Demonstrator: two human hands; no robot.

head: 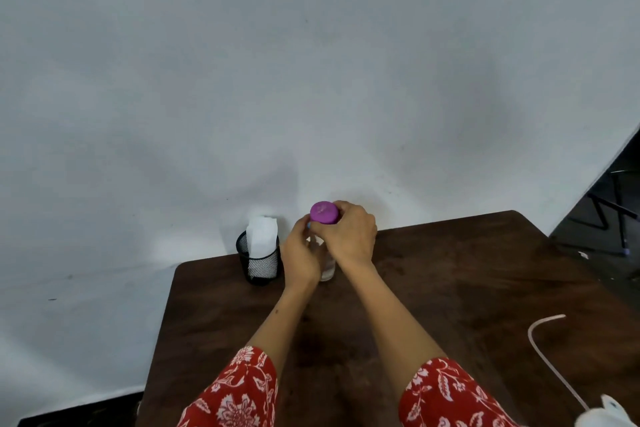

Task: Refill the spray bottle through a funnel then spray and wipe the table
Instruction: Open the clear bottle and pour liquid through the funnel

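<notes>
Left hand: my left hand (300,251) is wrapped around the side of the clear plastic bottle (327,269), fingers curled on its body, so I read it as grasping the bottle.
Right hand: my right hand (348,230) sits over the top of the same bottle, fingers curled round the round purple cap (324,212); it is grasping that cap.
Bottle position: it stands upright on the dark brown wooden table (450,288), near the far edge, between my two hands; most of its body is hidden by them, only the lower part shows.
Cap: on top of the bottle; I cannot tell whether it is screwed tight or loose.
Holder: a black mesh cup (259,265) stands just left of my left hand, with folded white paper tissue (262,232) sticking up out of it.
Tube: a thin pale pink tube (550,354) lies curved on the table at my right, well apart from the bottle, running down to a white object (604,418) at the bottom right corner that I cannot identify.
Sleeves: red floral sleeves (239,392) cover both upper forearms.
Backdrop: a white sheet (311,80) hangs behind the table.
</notes>
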